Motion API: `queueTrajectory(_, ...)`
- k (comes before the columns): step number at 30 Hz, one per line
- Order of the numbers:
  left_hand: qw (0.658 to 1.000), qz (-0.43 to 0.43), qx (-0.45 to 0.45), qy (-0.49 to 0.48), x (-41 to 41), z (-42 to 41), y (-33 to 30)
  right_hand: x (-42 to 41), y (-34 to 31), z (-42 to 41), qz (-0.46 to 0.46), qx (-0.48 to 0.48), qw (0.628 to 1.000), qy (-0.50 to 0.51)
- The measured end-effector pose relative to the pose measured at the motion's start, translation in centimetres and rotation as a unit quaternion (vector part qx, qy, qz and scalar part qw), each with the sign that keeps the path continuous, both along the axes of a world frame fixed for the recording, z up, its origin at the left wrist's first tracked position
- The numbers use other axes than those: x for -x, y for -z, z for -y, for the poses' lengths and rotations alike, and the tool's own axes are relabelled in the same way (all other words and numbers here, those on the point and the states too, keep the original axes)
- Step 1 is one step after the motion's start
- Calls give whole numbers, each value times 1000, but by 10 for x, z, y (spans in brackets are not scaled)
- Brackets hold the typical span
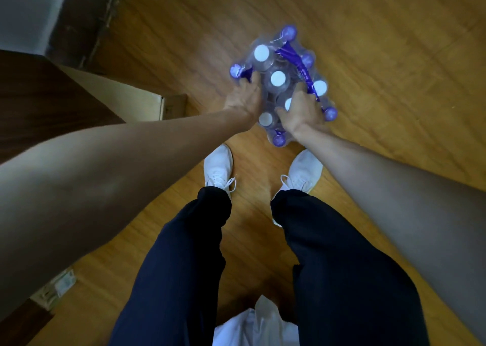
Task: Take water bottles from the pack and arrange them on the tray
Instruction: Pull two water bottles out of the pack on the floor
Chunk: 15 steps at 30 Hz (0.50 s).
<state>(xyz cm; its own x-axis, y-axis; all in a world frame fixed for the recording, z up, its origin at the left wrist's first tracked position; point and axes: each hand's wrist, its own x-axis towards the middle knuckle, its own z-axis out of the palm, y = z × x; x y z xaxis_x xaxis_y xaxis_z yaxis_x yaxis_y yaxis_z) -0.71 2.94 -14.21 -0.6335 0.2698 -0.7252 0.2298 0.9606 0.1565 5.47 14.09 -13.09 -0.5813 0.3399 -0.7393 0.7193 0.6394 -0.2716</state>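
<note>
A shrink-wrapped pack of water bottles stands on the wooden floor in front of my feet; white caps show through the clear and purple plastic. My left hand presses against the pack's left side, fingers curled into the wrap. On the near right side, my right hand grips the purple wrap over a bottle. No tray is in view.
A cardboard box lies on the floor at the left beside dark wooden furniture. My white shoes stand just below the pack. A white cloth hangs at the bottom centre. Bare wooden floor stretches to the right.
</note>
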Motion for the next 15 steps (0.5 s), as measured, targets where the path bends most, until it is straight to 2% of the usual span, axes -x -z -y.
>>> queueTrajectory(3, 1000, -15, 5, 1, 1, -3, 6, 5, 6, -1, -9, -7, 1000, -9)
queueTrajectory(9, 998, -12, -47, -32, 2, 6, -16, -2, -8, -2, -4, 2, 1000, 10)
queueTrajectory(15, 997, -15, -52, -60, -2, 8, -91, -11, -81, -2, -25, 7, 999, 22)
